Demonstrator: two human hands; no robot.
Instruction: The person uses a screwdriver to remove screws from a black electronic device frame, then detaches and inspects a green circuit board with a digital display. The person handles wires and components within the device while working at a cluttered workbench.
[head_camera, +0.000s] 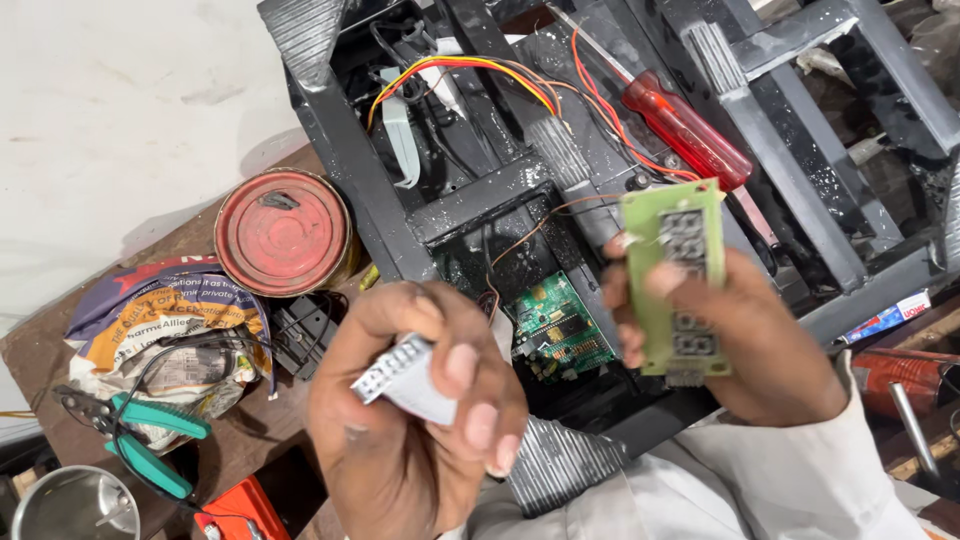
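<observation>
My left hand (410, 410) grips a small grey-white display block (400, 375) between thumb and fingers, low in the middle of the view. My right hand (740, 340) holds a light-green circuit board (680, 280) upright, with several dark digit displays on its face; thin orange wires run from it into the machine. Both hands hover over an opened black metal frame (380, 200). Inside the frame lies a darker green circuit board (562, 328) with chips. A white sleeve covers my right forearm.
A red-handled screwdriver (690, 130) lies across the frame. At left stand a rusty red tin can (285, 232), a crumpled printed bag (165, 330), green-handled pliers (150, 440), a steel cup (75, 505) and an orange object (240, 510). Orange and yellow wires (470, 68) cross the frame.
</observation>
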